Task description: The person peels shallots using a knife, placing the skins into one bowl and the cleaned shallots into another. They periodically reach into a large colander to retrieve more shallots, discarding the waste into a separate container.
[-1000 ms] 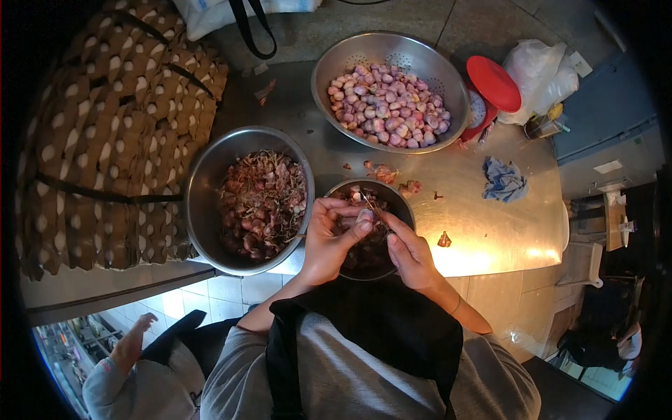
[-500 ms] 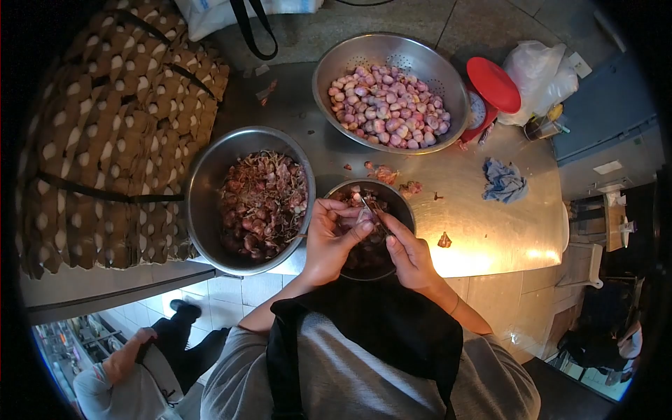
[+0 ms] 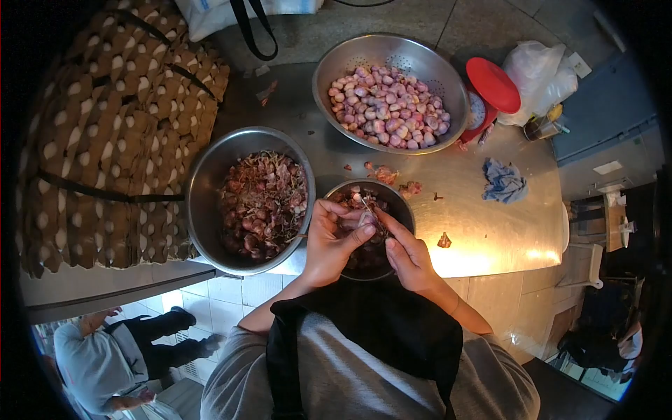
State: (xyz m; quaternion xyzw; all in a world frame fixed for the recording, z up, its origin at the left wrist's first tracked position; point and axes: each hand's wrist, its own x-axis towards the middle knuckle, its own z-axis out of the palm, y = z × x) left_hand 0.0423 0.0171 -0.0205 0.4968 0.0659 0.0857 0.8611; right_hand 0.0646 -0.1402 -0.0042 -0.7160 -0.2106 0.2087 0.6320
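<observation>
My left hand (image 3: 334, 241) is closed, pinching a pale purple shallot (image 3: 366, 219) between thumb and fingers. Against that shallot, my right hand (image 3: 409, 260) is closed around what looks like a small knife (image 3: 369, 206); its handle is hidden by the fingers. Both hands are over a small steel bowl (image 3: 406, 210) holding reddish-brown skins. To the left stands a larger steel bowl (image 3: 198, 203) of unpeeled shallots (image 3: 262, 203) with dry roots and stalks. Beyond my hands, a steel colander (image 3: 323, 105) holds many peeled shallots (image 3: 392, 108).
Stacked egg trays (image 3: 119, 140) tied with black straps fill the left side. A red scale (image 3: 493, 87), plastic bags (image 3: 535, 73) and a blue cloth (image 3: 504, 180) are on the right of the steel table (image 3: 490, 238). Another person (image 3: 105, 357) is at lower left.
My hands stay nearly in place, with the shallot and blade turned slightly between my fingers. The other person at lower left has shifted position and posture.
</observation>
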